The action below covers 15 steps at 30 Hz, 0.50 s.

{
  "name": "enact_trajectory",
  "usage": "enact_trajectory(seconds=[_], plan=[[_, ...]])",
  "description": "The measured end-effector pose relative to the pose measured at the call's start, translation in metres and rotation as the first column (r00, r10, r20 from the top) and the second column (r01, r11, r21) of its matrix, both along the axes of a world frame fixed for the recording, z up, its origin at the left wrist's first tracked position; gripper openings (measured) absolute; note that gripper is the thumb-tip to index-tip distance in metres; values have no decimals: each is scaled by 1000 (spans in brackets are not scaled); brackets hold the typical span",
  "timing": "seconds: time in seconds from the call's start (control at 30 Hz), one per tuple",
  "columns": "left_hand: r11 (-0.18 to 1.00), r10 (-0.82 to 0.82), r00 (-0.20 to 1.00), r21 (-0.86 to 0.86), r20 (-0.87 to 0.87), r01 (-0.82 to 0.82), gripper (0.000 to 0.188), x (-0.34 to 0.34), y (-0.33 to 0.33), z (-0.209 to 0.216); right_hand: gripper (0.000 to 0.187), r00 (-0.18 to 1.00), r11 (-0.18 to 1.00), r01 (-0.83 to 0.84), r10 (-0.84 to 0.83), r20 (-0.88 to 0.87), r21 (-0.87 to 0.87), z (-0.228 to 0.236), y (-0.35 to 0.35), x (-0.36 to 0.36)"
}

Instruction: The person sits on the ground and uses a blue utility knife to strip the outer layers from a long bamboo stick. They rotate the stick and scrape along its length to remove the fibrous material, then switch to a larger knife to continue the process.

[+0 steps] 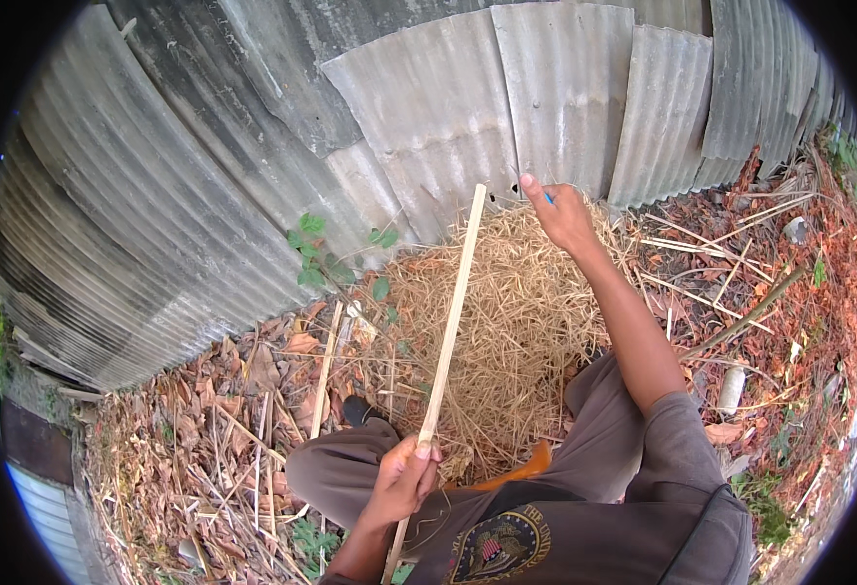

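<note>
A long pale bamboo strip (453, 317) slants up and away from my lap. My left hand (404, 478) is closed around its lower part, thumb on top, and the strip's bottom end runs down past my wrist. Off to the right of the strip's far tip, my right hand (565, 219) is raised in a fist with the thumb up. A bit of blue shows in it, seemingly the handle of a thin tool; its blade is hard to make out against the metal sheets. The tool and the strip are apart. Curly straw-coloured shavings (516, 312) lie heaped between my legs.
A corrugated metal fence (428, 127) stands close in front. Dry leaves and cut strips (262, 439) litter the left side; more thin strips (711, 253) and a stick (750, 312) lie at right. Also there are a whitish bottle (731, 390), an orange object (511, 473) and a leafy plant (316, 253).
</note>
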<state>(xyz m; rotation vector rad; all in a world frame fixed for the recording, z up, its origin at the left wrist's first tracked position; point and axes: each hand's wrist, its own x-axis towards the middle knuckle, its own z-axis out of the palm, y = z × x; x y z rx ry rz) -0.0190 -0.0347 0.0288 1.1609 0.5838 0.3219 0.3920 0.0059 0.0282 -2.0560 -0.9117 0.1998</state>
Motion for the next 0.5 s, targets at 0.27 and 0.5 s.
enact_trajectory(seconds=[0.27, 0.5], plan=[[740, 423, 786, 329, 450, -586, 28, 76, 133, 72, 75, 955, 910, -279, 296, -8, 306, -13, 17, -32], [432, 639, 531, 312, 557, -846, 22, 108, 243, 117, 77, 911, 872, -379, 411, -43, 309, -10, 28, -71]])
